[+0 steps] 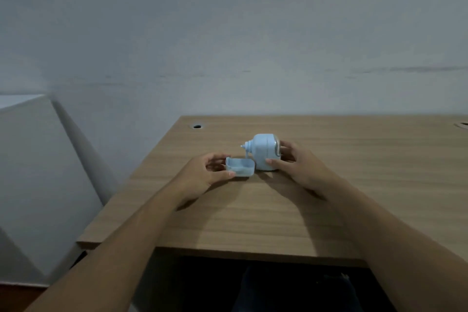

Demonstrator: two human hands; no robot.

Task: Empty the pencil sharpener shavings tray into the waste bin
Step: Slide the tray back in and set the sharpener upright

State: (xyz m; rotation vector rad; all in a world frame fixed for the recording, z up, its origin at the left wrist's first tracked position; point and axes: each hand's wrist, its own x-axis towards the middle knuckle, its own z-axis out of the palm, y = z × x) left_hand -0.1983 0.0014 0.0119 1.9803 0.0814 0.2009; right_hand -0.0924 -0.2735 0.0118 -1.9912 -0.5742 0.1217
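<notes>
A light blue pencil sharpener point(263, 151) stands on the wooden desk point(278, 210), its crank handle pointing left. My right hand point(296, 163) grips its right side, thumb on the front and fingers behind. The pale blue shavings tray point(241, 166) sits just left of the sharpener, pulled out of it, with its open top showing. My left hand point(205, 172) holds the tray's left end between thumb and fingers. What lies inside the tray is too blurred to tell. No waste bin is in view.
A white panel point(38, 172) leans against the wall left of the desk. Cable holes sit at the desk's back left point(197, 126) and back right point(462, 124). A plain wall rises behind. The dark space under the desk's front edge shows my legs.
</notes>
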